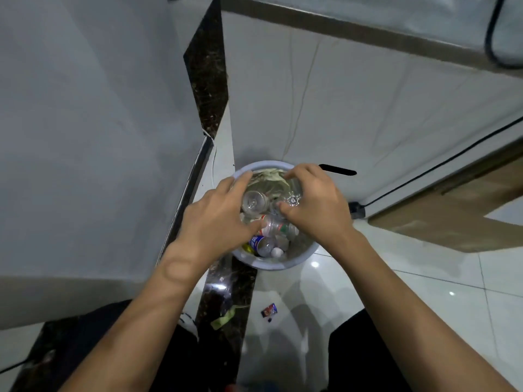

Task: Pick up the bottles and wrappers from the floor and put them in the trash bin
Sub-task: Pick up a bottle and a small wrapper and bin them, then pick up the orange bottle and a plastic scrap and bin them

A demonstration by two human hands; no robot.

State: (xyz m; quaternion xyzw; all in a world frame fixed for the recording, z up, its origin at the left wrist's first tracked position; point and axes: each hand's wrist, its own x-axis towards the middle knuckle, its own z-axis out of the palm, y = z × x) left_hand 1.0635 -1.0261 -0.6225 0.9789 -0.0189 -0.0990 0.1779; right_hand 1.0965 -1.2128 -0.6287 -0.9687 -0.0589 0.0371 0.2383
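A pale blue round trash bin point(273, 265) stands on the floor in front of me, filled with several clear plastic bottles. My left hand point(218, 219) grips one clear bottle point(253, 203) over the bin's left side. Over the right side, my right hand point(314, 202) curls round another clear bottle point(293, 199). Deeper in the bin lie a bottle with a red and green label point(278, 226) and one with a blue label point(259, 243). A small red and blue wrapper point(268, 310) lies on the tiles near me, and a green wrapper point(223, 319) on the dark strip.
A white sheet point(368, 94) hangs over a bed edge behind the bin. A grey wall point(85, 137) is to the left, a dark marble strip point(226, 292) under the bin. A black cable point(438, 165) and plug point(357, 209) run at right. My dark trouser legs point(365, 349) are below.
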